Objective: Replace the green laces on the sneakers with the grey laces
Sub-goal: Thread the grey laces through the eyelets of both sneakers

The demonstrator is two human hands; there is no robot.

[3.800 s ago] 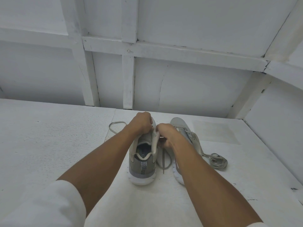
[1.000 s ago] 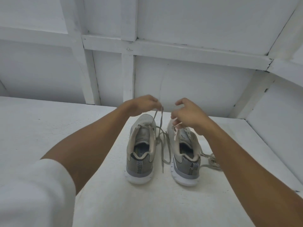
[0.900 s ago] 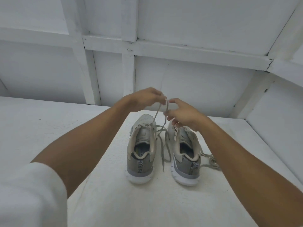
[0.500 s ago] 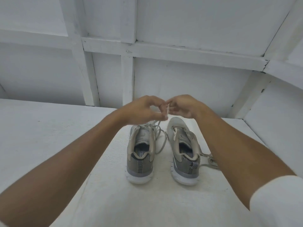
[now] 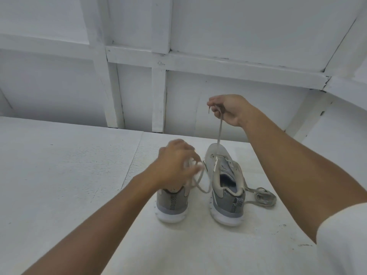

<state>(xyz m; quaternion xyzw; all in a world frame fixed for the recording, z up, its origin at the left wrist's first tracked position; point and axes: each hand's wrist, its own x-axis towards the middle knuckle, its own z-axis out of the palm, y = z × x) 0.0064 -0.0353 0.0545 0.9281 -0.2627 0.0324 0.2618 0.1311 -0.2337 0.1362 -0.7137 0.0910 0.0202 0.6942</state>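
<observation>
Two grey sneakers stand side by side on the white surface, heels toward me: the left sneaker [image 5: 172, 205] and the right sneaker [image 5: 226, 187]. My right hand [image 5: 228, 110] is raised above the right sneaker and pinches both ends of a grey lace [image 5: 219, 132] that hangs down in a long loop. My left hand [image 5: 176, 165], blurred, sits over the left sneaker's opening with its fingers at the lower loop of that lace; whether it grips the lace is unclear. The left sneaker's front is hidden by that hand.
A bundled lace [image 5: 262, 197] lies on the surface just right of the right sneaker. The white back wall with wooden framing [image 5: 158, 96] stands behind the shoes, and a slanted side wall [image 5: 337, 126] closes the right.
My right hand has lifted up and to the right with the lace ends. My left hand has dropped from the lace ends down onto the left sneaker.
</observation>
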